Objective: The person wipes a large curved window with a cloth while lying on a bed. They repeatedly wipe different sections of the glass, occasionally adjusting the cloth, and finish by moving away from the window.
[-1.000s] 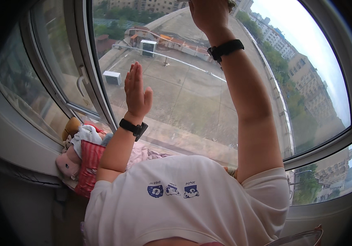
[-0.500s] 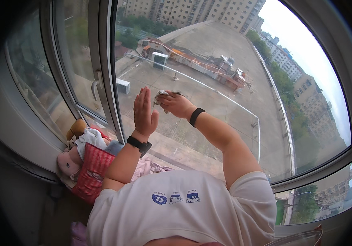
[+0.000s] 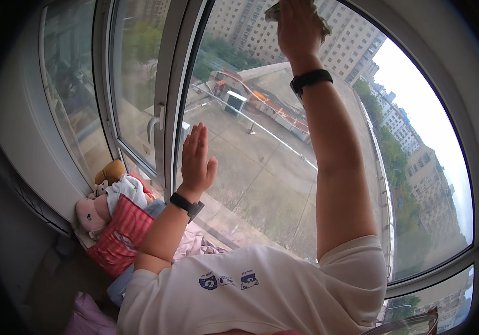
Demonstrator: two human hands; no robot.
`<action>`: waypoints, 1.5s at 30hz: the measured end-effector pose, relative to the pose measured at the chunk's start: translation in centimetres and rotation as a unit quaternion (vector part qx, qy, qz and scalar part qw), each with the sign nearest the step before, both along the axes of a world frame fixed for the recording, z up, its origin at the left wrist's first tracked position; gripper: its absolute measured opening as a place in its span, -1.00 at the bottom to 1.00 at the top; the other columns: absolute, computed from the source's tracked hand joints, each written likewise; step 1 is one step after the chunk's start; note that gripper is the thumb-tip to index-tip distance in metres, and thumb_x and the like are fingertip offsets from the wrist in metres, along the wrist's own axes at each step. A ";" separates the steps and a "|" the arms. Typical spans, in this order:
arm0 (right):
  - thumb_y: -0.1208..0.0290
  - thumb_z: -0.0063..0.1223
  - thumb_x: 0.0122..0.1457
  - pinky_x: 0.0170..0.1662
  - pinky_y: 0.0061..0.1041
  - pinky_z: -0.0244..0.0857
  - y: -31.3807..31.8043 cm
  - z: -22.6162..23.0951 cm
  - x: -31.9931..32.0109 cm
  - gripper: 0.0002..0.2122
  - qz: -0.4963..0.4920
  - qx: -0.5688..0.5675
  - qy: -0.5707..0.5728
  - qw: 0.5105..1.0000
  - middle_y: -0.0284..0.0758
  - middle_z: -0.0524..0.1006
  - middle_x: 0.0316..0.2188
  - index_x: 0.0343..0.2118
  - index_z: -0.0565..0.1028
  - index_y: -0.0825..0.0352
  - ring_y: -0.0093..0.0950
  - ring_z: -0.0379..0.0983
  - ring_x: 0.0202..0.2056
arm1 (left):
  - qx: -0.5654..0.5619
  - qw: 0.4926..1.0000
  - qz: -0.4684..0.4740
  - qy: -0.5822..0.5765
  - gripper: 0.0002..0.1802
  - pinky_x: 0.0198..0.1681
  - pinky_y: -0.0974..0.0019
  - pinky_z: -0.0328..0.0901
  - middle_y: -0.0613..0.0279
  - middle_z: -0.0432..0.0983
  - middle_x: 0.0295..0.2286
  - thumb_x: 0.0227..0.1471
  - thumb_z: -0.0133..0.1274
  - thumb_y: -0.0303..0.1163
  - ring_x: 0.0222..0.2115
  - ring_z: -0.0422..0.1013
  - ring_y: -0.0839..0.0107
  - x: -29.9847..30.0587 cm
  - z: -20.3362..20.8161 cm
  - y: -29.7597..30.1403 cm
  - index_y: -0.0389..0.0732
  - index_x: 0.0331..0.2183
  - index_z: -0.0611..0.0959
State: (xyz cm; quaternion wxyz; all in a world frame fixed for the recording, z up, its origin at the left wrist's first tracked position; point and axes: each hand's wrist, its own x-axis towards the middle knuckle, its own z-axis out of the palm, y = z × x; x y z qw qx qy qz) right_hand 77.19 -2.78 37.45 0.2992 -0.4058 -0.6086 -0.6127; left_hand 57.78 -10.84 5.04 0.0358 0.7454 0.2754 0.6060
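My right hand (image 3: 300, 34) is raised high on the window pane, its fingers running out of the top of the view. Under it a crumpled, greyish cloth (image 3: 273, 12) is pressed to the glass, its edges poking out on both sides of the hand. Lower and to the left, my left hand (image 3: 196, 163) lies flat on the window glass (image 3: 267, 184), fingers stretched and thumb apart, with nothing in it. Dark bands circle both wrists.
A white window handle (image 3: 153, 128) sits on the frame (image 3: 176, 100) left of my left hand. Soft toys (image 3: 90, 215), a red checked cushion (image 3: 121, 229) and pink fabric (image 3: 192, 245) are heaped at lower left. Beyond the glass lie a flat roof and buildings.
My right hand has slid the cloth up the pane, from beside my left hand to the top of the view. My left hand stays flat, and the view has shifted a little.
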 end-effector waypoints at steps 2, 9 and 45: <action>0.42 -0.08 0.18 0.15 -0.18 0.21 0.7 -4.4 -0.7 -0.69 0.021 -0.047 -0.067 0.996 -0.31 0.42 0.09 0.01 0.42 0.21 -0.28 0.30 0.15 | 0.004 1.000 0.000 0.003 -0.16 0.33 -0.03 -0.15 -0.12 0.04 0.27 -0.06 -0.14 -0.46 0.30 -0.02 -0.03 0.6 0.7 0.9 -0.34 0.29 0.08; 0.35 -0.05 0.10 0.36 -0.18 -0.11 -0.7 -29.1 -2.2 -0.56 -0.044 -0.423 -0.169 0.889 -0.32 0.37 0.17 0.09 0.42 0.27 -0.37 0.18 0.26 | 0.014 1.000 0.005 -0.004 -0.17 0.34 -0.03 -0.19 -0.16 0.02 0.27 -0.03 -0.14 -0.41 0.31 -0.04 -0.03 1.7 0.1 1.8 -0.33 0.29 0.07; 0.35 -0.06 0.15 0.41 -0.27 -0.23 -2.6 -36.6 -2.2 -0.55 -0.034 -0.363 -0.135 0.921 -0.42 0.32 0.23 0.16 0.38 0.16 -0.50 0.20 0.26 | -0.081 0.997 -0.007 0.004 -0.23 0.32 -0.01 -0.10 -0.20 0.05 0.25 0.03 -0.14 -0.36 0.28 -0.01 -0.11 -3.0 -6.8 0.2 -0.37 0.27 0.15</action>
